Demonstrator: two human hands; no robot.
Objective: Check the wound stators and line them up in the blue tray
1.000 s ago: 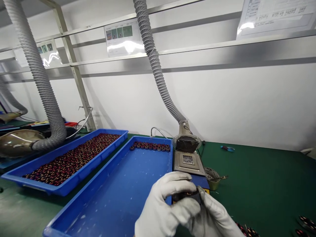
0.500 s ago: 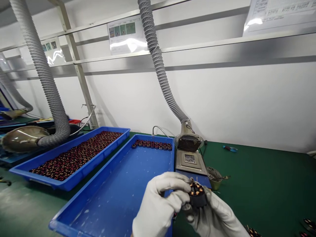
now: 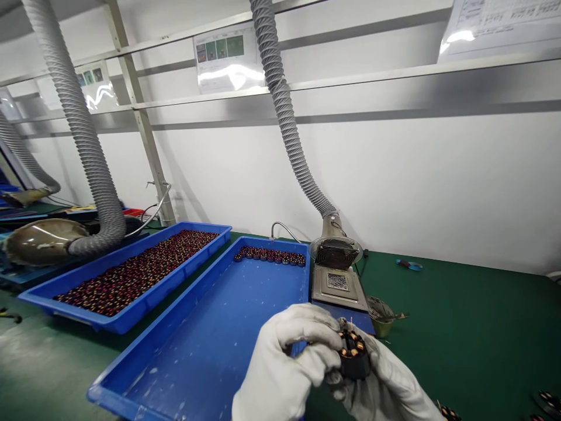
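Note:
Both hands wear white gloves and meet at the lower centre. Between them is a round black part (image 3: 354, 356) with copper-coloured windings on its top. My left hand (image 3: 291, 359) pinches its left side with thumb and fingers. My right hand (image 3: 385, 374) wraps round its right side and underside. A thin wire end sticks up from the part's top. Behind the hands, a blue tray (image 3: 184, 327) holds rows of similar small parts (image 3: 269, 255) along its far end.
Left of it, another blue tray (image 3: 39, 297) is full of parts. A metal solder station (image 3: 339, 286) under a fume hose (image 3: 289, 117) stands beyond my hands, beside a small cup (image 3: 383, 327). Pliers (image 3: 409, 265) lie on the green table (image 3: 464, 316); more parts lie lower right.
The black part has shifted slightly right and down between my hands and is turned a little. Both hands keep hold of it. The view has moved very slightly.

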